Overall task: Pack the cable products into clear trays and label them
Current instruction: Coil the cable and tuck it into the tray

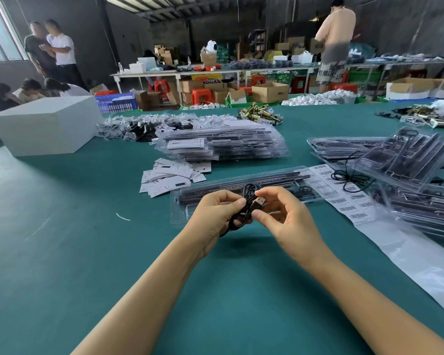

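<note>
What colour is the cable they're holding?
The cable is black, its plug metallic; the head view shows it between both hands.

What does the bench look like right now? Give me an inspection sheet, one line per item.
Surface: green table, a white scrap lying on it.
Job's things: open clear tray before the hands, long black strip in it; stack of packed trays; barcode label sheet; white cards.
Clutter: white box; brass parts.
Grippers: left hand grips the coiled black cable; right hand fingers pinch its USB plug.
Cables: loose black cable across the labels.
Surroundings: people, cartons, red stools behind.
</note>
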`<state>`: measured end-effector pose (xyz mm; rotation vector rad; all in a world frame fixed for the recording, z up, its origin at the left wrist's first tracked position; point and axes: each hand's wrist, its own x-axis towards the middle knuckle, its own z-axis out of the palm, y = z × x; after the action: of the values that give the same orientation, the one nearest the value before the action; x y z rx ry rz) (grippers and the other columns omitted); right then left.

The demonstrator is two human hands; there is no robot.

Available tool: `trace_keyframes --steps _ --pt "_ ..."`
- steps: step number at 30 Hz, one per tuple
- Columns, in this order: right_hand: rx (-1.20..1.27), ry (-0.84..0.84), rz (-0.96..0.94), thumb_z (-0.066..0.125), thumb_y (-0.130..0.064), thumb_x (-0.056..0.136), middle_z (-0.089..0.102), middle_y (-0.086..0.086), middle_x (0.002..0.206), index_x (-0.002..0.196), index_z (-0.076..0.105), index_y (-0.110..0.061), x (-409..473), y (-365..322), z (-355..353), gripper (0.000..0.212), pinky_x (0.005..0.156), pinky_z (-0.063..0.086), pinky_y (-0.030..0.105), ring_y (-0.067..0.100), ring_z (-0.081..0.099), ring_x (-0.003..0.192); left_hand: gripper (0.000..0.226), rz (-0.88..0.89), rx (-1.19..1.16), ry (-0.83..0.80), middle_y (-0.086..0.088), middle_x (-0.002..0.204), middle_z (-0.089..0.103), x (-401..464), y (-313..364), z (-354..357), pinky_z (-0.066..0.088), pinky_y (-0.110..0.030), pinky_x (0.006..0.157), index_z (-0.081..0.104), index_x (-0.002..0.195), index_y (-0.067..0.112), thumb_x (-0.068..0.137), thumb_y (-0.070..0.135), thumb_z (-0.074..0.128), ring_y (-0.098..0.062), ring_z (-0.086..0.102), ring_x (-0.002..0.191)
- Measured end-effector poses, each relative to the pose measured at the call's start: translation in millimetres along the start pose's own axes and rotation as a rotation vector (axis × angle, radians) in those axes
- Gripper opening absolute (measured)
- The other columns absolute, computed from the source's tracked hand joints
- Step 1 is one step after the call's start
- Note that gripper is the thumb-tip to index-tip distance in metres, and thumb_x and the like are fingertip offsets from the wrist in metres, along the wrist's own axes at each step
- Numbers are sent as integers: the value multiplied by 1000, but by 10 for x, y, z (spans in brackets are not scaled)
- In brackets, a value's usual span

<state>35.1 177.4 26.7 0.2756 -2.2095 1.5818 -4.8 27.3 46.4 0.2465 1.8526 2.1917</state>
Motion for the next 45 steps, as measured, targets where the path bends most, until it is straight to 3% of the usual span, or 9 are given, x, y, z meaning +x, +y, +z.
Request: trace_keyframes --steps 15,19,22,25,28,32,35,40,45 --pt "-160 123 -41 67 -6 85 53 -7 97 102 53 -25 -23 54 76 29 72 44 13 3 53 90 13 -67 131 14 -8 70 64 2 44 28 46 -21 57 58 81 5 93 2 56 -20 66 59" --pt "-160 82 -28 66 -5 86 43 -14 105 103 50 -26 -29 79 101 32 82 43 12 1 50 100 12 -111 218 -5 -9 69 68 -1 62 23 42 -21 54 56 82 5 94 3 55 -16 66 57" --pt "4 -26 48 61 -3 90 43 -16 117 106 48 -24 -19 85 100 30 83 45 11 1 53 106 13 -130 286 -22 -3 64 69 -16 92 16 39 -20 52 53 83 8 95 4 51 -13 65 55" --pt "128 -53 123 60 -2 90 58 -2 107 101 49 -26 0 95 79 29 79 49 19 14 67 93 14 -93 413 -52 -2 69 69 -38 110 42 37 -14 45 51 84 10 97 7 47 -9 63 54" --pt "205 2 140 64 0 87 60 5 97 98 54 -23 17 80 57 28 73 51 18 18 67 87 14 -14 580 -104 0 78 71 -54 99 63 40 -11 46 51 86 12 99 14 46 -9 63 62" --pt "269 67 180 72 -2 81 65 -2 93 99 62 -20 45 69 13 27 71 50 13 3 66 82 9 71 649 -151 -3 86 72 -50 128 7 43 -12 57 57 95 5 96 13 55 -11 65 73" --pt "319 104 209 74 -4 79 63 -6 92 99 63 -18 57 65 -10 27 72 49 12 -1 63 77 13 89 670 -201 -10 91 72 -48 162 -39 46 -23 69 64 101 6 91 15 63 -14 63 78" --pt "145 -7 242 70 -10 84 65 2 102 100 67 -20 75 85 -45 20 85 53 27 15 66 91 17 262 967 -139 -6 84 71 -29 118 15 48 -29 76 73 102 14 92 13 58 -19 63 82" --pt "68 -108 341 64 -11 85 68 -1 96 91 62 -20 79 107 -60 11 71 54 28 15 64 83 20 342 1067 -120 1 95 74 -44 60 47 46 -29 81 74 105 17 89 14 62 -14 63 89"
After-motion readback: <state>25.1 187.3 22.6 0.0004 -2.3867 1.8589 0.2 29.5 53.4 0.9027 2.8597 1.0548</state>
